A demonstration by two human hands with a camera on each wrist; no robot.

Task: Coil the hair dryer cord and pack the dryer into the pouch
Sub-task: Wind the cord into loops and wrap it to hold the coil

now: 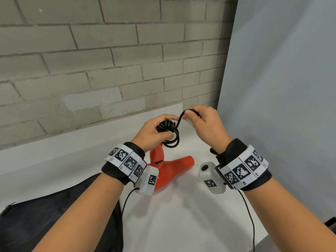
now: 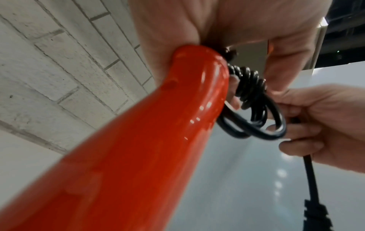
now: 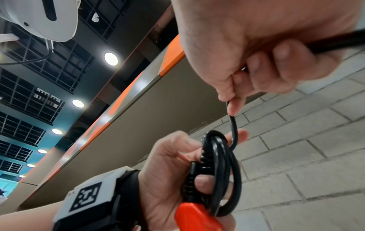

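The left hand [image 1: 154, 131] grips the red dryer [image 1: 169, 168] by its handle end, above the counter [image 1: 190, 215], fingers curled over the coiled cord [image 1: 168, 132]. The right hand [image 1: 203, 122] pinches the free cord just beside it. A slack pinch could let the loops spring apart — they look springy. The pouch [image 1: 54, 219] is cut off at the frame edge; the plug is blurred.
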